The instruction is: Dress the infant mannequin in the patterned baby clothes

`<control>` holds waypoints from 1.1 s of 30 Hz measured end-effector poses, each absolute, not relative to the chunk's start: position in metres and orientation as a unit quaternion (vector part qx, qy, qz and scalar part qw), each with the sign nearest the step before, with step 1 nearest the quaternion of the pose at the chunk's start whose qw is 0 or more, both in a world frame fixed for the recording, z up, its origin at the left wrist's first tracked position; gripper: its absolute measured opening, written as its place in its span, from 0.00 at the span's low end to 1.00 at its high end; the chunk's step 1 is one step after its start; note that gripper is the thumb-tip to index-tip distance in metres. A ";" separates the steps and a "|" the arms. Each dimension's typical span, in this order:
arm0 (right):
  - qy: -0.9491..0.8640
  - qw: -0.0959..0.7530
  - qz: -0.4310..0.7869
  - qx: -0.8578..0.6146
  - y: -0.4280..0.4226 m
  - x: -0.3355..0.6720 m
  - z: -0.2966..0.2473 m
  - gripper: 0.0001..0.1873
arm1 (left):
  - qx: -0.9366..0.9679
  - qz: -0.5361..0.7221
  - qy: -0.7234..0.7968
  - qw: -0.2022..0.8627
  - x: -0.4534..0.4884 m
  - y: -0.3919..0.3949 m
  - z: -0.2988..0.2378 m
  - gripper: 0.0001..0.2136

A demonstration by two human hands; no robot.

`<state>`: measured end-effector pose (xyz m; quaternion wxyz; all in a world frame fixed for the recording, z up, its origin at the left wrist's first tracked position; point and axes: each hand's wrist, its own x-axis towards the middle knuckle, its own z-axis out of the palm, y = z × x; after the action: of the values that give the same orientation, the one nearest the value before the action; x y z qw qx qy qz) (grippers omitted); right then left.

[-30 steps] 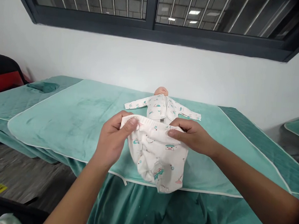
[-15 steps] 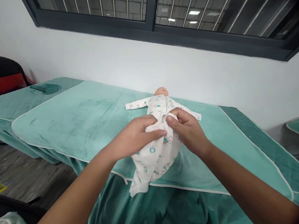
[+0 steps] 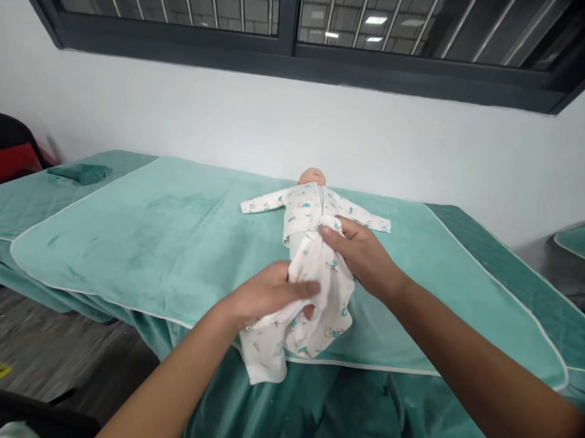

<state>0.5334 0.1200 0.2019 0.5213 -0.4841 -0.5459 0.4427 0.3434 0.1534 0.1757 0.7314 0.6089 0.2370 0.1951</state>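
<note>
The left hand (image 3: 266, 294) is closed around the lower part of a pair of white printed baby trousers (image 3: 325, 301). Its thumb lies flat over the cloth, and one fingertip shows just under this thumb; the other fingers are hidden in the folds. The right hand (image 3: 363, 254) is also closed, and it pinches the upper edge of the same trousers between the thumb and the bent forefinger. The trousers are bunched between the two hands, in front of the baby doll (image 3: 304, 205), and one trouser leg hangs down to the lower left, across the white piping of the teal mat (image 3: 171, 237).

The doll lies on this mat with its head towards the white wall (image 3: 204, 113). It wears a white jacket with a similar print, and both sleeves are spread out to the sides. The lower body is mostly covered from view by the trousers and the right hand. Whether the trousers touch the doll, one cannot tell.

The mat is spread over a bed with a darker green cover (image 3: 309, 414). Above the wall there is a dark-framed window (image 3: 289, 18) with metal bars behind the glass. At the far left stands a black and red chair (image 3: 4, 155).
</note>
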 end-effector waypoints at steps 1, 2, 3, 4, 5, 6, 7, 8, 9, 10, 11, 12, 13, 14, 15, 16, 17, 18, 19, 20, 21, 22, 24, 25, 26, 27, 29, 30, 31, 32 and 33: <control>-0.527 0.540 0.448 -0.479 0.121 0.533 0.198 0.17 | 0.622 0.159 0.225 0.733 0.342 0.152 0.173 0.14; -0.510 0.551 0.462 -0.472 0.122 0.533 0.194 0.17 | 0.621 0.146 0.227 0.736 0.342 0.150 0.171 0.14; -0.495 0.557 0.477 -0.466 0.121 0.533 0.190 0.17 | 0.607 0.158 0.236 0.742 0.341 0.150 0.169 0.14; -0.483 0.558 0.492 -0.461 0.121 0.534 0.186 0.17 | 0.580 0.189 0.248 0.753 0.342 0.150 0.168 0.16; -0.477 0.552 0.506 -0.459 0.119 0.535 0.182 0.18 | 0.547 0.226 0.254 0.765 0.342 0.151 0.167 0.18; -0.481 0.537 0.522 -0.457 0.117 0.537 0.178 0.18 | 0.513 0.261 0.255 0.777 0.342 0.152 0.166 0.20; -0.496 0.505 0.543 -0.452 0.114 0.538 0.174 0.18 | 0.483 0.292 0.252 0.786 0.343 0.153 0.164 0.20; -0.519 0.457 0.568 -0.446 0.110 0.540 0.170 0.18 | 0.459 0.316 0.248 0.793 0.344 0.155 0.163 0.21; -0.545 0.402 0.593 -0.436 0.106 0.540 0.167 0.18 | 0.443 0.328 0.244 0.798 0.345 0.156 0.161 0.21; -0.567 0.351 0.613 -0.425 0.102 0.540 0.165 0.18 | 0.434 0.328 0.240 0.804 0.345 0.156 0.159 0.20; -0.581 0.312 0.626 -0.416 0.099 0.540 0.163 0.18 | 0.429 0.321 0.237 0.811 0.346 0.157 0.156 0.19; -0.583 0.294 0.633 -0.416 0.095 0.539 0.161 0.18 | 0.426 0.310 0.236 0.817 0.346 0.156 0.152 0.19; -0.571 0.300 0.637 -0.422 0.092 0.538 0.159 0.17 | 0.424 0.298 0.237 0.822 0.345 0.156 0.148 0.19; -0.547 0.326 0.639 -0.432 0.090 0.536 0.157 0.17 | 0.426 0.286 0.241 0.824 0.344 0.155 0.144 0.19; -0.513 0.365 0.641 -0.439 0.089 0.536 0.154 0.16 | 0.431 0.273 0.247 0.824 0.342 0.154 0.139 0.20; -0.472 0.412 0.643 -0.441 0.087 0.535 0.151 0.14 | 0.439 0.254 0.252 0.824 0.340 0.153 0.135 0.22; -0.429 0.462 0.642 -0.436 0.087 0.535 0.148 0.13 | 0.452 0.226 0.252 0.825 0.337 0.152 0.131 0.23; -0.388 0.509 0.638 -0.430 0.086 0.536 0.145 0.12 | 0.468 0.189 0.247 0.827 0.334 0.151 0.128 0.24; -0.353 0.545 0.631 -0.423 0.084 0.536 0.140 0.11 | 0.487 0.145 0.239 0.828 0.331 0.149 0.126 0.25; -0.327 0.569 0.626 -0.421 0.082 0.536 0.136 0.11 | 0.506 0.101 0.230 0.825 0.329 0.148 0.124 0.24; -0.309 0.580 0.625 -0.422 0.078 0.536 0.130 0.11 | 0.521 0.065 0.224 0.821 0.326 0.147 0.123 0.24; -0.302 0.575 0.630 -0.426 0.073 0.536 0.124 0.12 | 0.531 0.044 0.224 0.816 0.324 0.146 0.121 0.22; -0.329 0.529 0.657 -0.423 0.058 0.535 0.111 0.15 | 0.535 0.051 0.242 0.808 0.322 0.143 0.116 0.20; -0.362 0.487 0.676 -0.417 0.050 0.534 0.104 0.16 | 0.532 0.066 0.257 0.804 0.321 0.141 0.112 0.20; -0.401 0.436 0.693 -0.412 0.041 0.534 0.097 0.18 | 0.537 0.077 0.271 0.795 0.321 0.140 0.108 0.19; -0.440 0.380 0.703 -0.409 0.033 0.534 0.091 0.18 | 0.550 0.081 0.280 0.783 0.321 0.138 0.105 0.18; -0.491 0.308 0.694 -0.427 0.022 0.535 0.080 0.16 | 0.595 0.080 0.277 0.750 0.325 0.135 0.100 0.15; -0.500 0.307 0.672 -0.451 0.020 0.536 0.076 0.14 | 0.618 0.090 0.272 0.732 0.329 0.134 0.100 0.13; -0.501 0.332 0.636 -0.485 0.020 0.538 0.073 0.13 | 0.639 0.111 0.270 0.712 0.334 0.133 0.101 0.11; -0.496 0.373 0.585 -0.522 0.023 0.541 0.070 0.12 | 0.657 0.142 0.272 0.689 0.340 0.133 0.104 0.11; -0.487 0.418 0.523 -0.560 0.027 0.544 0.068 0.11 | 0.677 0.176 0.280 0.658 0.347 0.134 0.108 0.10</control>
<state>0.5435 0.0274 0.0683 0.4183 -0.5605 -0.4872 0.5230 0.3474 0.1341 0.1076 0.6578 0.6767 0.2800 0.1761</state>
